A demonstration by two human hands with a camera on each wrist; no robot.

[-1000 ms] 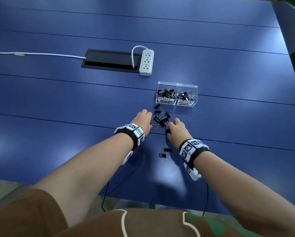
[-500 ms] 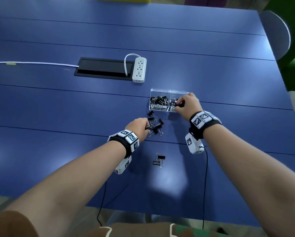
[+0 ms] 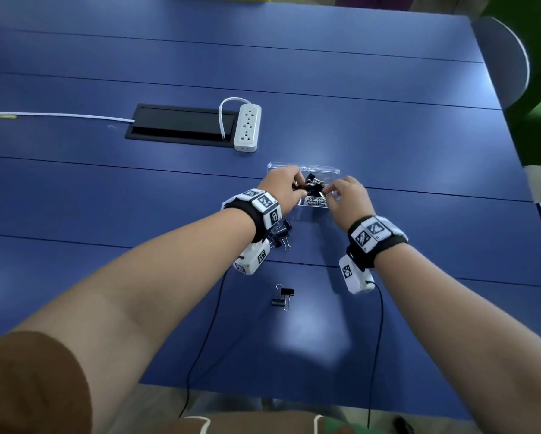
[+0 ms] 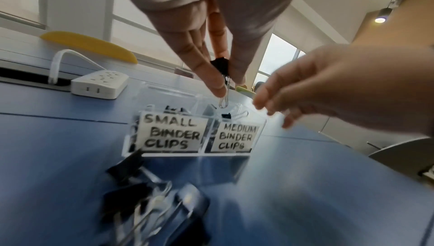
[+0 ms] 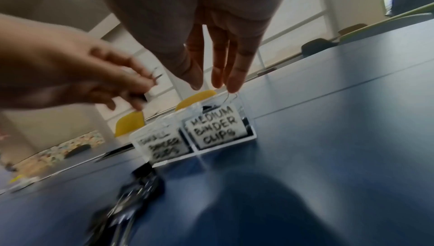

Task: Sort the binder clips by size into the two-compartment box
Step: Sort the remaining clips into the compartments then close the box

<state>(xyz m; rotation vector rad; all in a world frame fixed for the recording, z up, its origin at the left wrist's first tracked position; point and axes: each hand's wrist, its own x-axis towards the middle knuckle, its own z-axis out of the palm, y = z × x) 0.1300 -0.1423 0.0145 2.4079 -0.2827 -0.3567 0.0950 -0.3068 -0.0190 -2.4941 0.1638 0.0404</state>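
Black binder clip (image 4: 220, 66) hangs above clear labelled box (image 4: 202, 154).

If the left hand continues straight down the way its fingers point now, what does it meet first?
Most likely the box. The left hand pinches a binder clip above the divider between its compartments; the clip's wire handle would touch first, though exact depth is unclear.

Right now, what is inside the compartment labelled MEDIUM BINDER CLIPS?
The clear plastic two-compartment box shows black binder clips with silver wire handles in its medium side. How many cannot be told: the paper label covers the lower part, and both hands hide it from above.
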